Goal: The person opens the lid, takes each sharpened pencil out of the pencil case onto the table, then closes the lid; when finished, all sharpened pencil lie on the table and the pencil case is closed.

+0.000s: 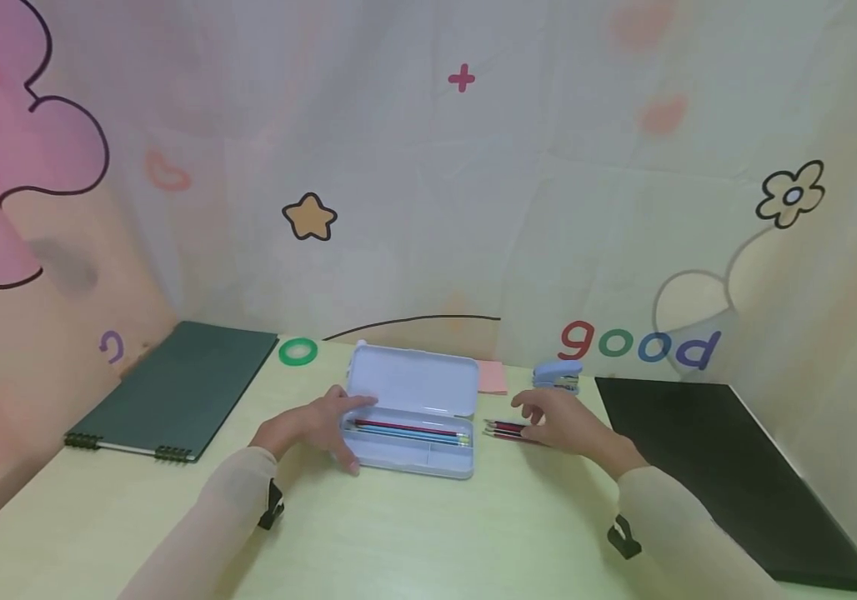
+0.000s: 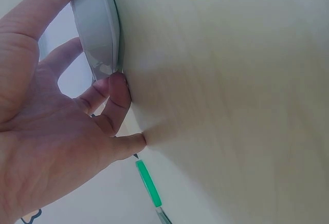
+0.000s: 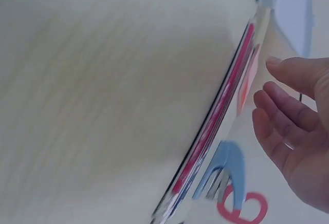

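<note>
Both arms wear thin, close-fitting sleeves in a pale cream, slightly sheer fabric that end at the wrists. A small black clip-like mount sits on the underside of each wrist. The left hand (image 1: 316,423) and right hand (image 1: 567,421) are bare, without gloves.

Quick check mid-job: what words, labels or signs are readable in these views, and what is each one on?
"good": coloured letters printed on the pale backdrop cloth, behind the blue stapler.
"+": pink plus sign, high on the same cloth.
Purple mark on the cloth at left: not readable as a letter.
White open pencil case, pencils, notebooks: no readable text.
</note>
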A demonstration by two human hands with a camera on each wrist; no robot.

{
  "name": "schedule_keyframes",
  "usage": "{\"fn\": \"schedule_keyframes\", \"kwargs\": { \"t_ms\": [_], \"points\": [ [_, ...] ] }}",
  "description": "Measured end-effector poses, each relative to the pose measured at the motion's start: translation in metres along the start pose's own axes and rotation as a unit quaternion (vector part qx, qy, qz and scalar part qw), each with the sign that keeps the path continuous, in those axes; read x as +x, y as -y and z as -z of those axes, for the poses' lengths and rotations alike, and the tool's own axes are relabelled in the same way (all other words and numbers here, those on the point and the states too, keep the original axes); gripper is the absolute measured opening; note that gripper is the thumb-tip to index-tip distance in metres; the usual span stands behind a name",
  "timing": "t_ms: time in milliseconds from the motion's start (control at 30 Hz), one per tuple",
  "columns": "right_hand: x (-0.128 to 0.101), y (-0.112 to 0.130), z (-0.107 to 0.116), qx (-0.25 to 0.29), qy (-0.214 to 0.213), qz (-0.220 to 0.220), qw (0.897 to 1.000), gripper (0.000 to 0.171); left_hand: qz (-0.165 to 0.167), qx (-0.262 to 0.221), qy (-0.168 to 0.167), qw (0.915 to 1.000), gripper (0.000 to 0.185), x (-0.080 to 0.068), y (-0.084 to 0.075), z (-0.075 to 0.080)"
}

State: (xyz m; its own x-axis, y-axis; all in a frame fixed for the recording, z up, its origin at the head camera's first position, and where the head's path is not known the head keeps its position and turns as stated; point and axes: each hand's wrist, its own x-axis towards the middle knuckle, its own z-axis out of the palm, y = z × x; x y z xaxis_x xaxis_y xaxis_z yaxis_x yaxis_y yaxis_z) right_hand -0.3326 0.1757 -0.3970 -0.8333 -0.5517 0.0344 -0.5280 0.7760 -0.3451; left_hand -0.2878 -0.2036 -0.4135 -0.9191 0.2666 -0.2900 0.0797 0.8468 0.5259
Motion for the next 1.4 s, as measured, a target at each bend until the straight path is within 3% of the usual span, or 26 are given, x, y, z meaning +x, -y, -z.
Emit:
{"fn": "schedule_keyframes", "kwargs": {
  "t_ms": [333,633,800,1033,1400],
  "points": [
    [0.031,0.05,-0.014,0.08,0.029,0.031,0.996,0.033,0.002,-0.003,-0.001,1.0,0.101,0.002,0.0,-0.003],
    [0.055,0.093,-0.033,0.079,0.07,0.078,0.991,0.039,0.0,0.013,-0.002,0.9999,0.1,0.005,0.002,-0.006],
    [0.063,0.107,-0.039,0.085,0.069,0.108,0.988,0.04,0.003,0.013,0.0,0.9999,0.1,0.005,0.002,-0.006],
    [0.066,0.118,-0.046,0.055,0.108,0.087,0.989,0.044,-0.002,0.019,-0.001,0.9998,0.101,0.005,0.002,-0.004],
    [0.075,0.13,-0.055,0.02,0.091,0.059,0.994,0.033,0.002,0.013,-0.004,0.9999,0.1,0.003,0.002,-0.002]
  ]
}}
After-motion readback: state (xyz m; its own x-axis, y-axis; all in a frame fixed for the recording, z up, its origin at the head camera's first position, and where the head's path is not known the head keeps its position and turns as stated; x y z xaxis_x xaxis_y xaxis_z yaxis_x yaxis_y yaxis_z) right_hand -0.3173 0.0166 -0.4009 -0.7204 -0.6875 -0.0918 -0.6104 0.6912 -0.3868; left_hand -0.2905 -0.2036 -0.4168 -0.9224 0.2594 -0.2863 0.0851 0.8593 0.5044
